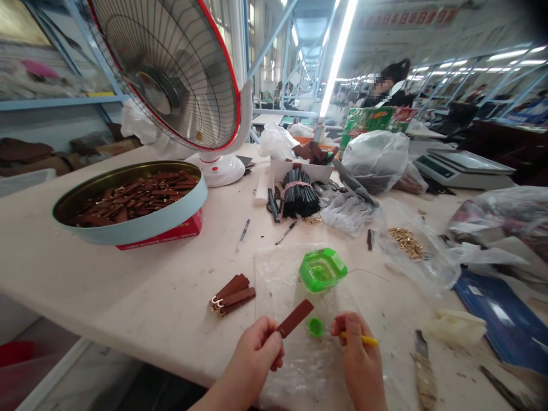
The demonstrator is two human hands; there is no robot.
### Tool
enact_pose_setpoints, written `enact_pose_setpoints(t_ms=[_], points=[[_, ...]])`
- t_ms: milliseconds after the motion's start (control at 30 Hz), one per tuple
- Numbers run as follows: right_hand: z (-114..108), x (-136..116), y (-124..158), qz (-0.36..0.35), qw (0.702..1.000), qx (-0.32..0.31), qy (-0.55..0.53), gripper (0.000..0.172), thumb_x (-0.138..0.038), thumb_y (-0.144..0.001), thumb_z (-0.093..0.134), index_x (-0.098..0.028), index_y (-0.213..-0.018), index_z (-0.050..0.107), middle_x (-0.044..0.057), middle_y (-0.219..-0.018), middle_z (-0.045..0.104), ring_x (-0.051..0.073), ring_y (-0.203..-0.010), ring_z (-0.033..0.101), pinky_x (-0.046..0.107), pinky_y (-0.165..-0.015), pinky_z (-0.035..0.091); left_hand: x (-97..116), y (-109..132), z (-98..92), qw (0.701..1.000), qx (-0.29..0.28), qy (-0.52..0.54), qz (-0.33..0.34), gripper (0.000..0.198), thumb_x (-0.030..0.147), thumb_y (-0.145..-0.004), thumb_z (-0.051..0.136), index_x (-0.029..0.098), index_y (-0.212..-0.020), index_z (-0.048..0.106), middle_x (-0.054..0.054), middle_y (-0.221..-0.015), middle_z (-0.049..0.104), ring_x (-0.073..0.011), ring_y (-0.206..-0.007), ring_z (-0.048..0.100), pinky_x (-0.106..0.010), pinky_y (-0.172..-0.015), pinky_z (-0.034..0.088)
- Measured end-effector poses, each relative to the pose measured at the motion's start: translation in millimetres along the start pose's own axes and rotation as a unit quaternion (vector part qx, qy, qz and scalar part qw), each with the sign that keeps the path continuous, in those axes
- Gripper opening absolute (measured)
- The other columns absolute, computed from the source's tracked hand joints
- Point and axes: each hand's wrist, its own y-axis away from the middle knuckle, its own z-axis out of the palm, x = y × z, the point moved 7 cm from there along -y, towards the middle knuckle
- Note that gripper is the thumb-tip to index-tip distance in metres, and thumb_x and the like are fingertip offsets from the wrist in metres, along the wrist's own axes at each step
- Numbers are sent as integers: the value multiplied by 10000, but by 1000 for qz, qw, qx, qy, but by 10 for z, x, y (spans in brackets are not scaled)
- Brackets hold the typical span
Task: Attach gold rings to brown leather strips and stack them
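My left hand (pixel 260 349) pinches one end of a brown leather strip (pixel 297 317), which points up and to the right above a clear plastic sheet (pixel 274 268). In my right hand (pixel 358 348) is a thin yellow-handled tool (pixel 369 340); its tip lies by a small green cap (pixel 315 327) and is too small to make out. Just beyond stands a green plastic tub (pixel 323 269) with some clear or pale content. Left of the sheet lies a small pile of brown leather strips (pixel 234 294) with gold-coloured metal hooks at their ends.
A round tin (pixel 141 225) of brown strips rests on a red box at left, before a large fan (pixel 171 74). Two pens lie mid-table. Gold-coloured hardware (pixel 406 242) sits on plastic at right, near a knife (pixel 423 365), a blue folder (pixel 505 319) and a scale (pixel 464 166). A person is beyond.
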Motion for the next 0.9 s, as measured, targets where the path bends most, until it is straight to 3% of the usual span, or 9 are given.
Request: enact_pose_setpoints(t_ms=[133, 267, 367, 667, 767, 900], points=[[-146, -203, 110, 14, 996, 29, -86, 414, -542, -865, 407, -210, -655, 538, -28, -576, 507, 145, -561, 434, 254, -521, 339, -45, 32, 42, 1000, -4, 14, -14, 109, 275, -645, 469, 169, -636, 444, 45, -510, 495, -82, -465, 452, -218, -479, 346], [-118, -580, 288, -6, 967, -35, -254, 428, -540, -858, 432, -210, -607, 538, -36, -517, 471, 130, -513, 398, 246, -482, 318, -10, 198, 164, 997, -50, 48, -35, 203, 332, -638, 548, 146, -686, 483, 28, -536, 538, -86, -477, 483, -222, -499, 361], [-72, -744, 418, 7, 950, -31, -310, 387, -535, -838, 483, -215, -635, 564, -44, -496, 468, 124, -494, 374, 243, -462, 289, 74, 356, 216, 994, -73, 73, -35, 285, 391, -635, 595, 136, -711, 492, 20, -559, 554, -81, -484, 482, -221, -514, 363], [53, -800, 640, 7, 948, -48, -315, 460, -543, -872, 404, -215, -568, 507, -35, -493, 436, 137, -504, 373, 258, -490, 313, 189, 624, 250, 994, -71, 84, 11, 163, 300, -650, 539, 158, -670, 462, 46, -521, 503, -65, -474, 426, -208, -508, 326], [-40, -829, 640, -15, 937, -27, -347, 433, -568, -845, 443, -219, -608, 544, -44, -472, 433, 129, -485, 371, 252, -489, 323, 236, 677, 268, 994, -70, 65, 43, 91, 247, -663, 488, 161, -673, 465, 54, -517, 475, -67, -488, 406, -205, -503, 314], [-292, -927, 596, -20, 929, -12, -370, 371, -589, -772, 551, -244, -637, 583, -53, -461, 447, 121, -464, 381, 243, -476, 347, 231, 683, 154, 997, -26, 1, 75, 54, 215, -655, 438, 167, -638, 456, 60, -501, 439, -74, -483, 387, -210, -485, 299]])
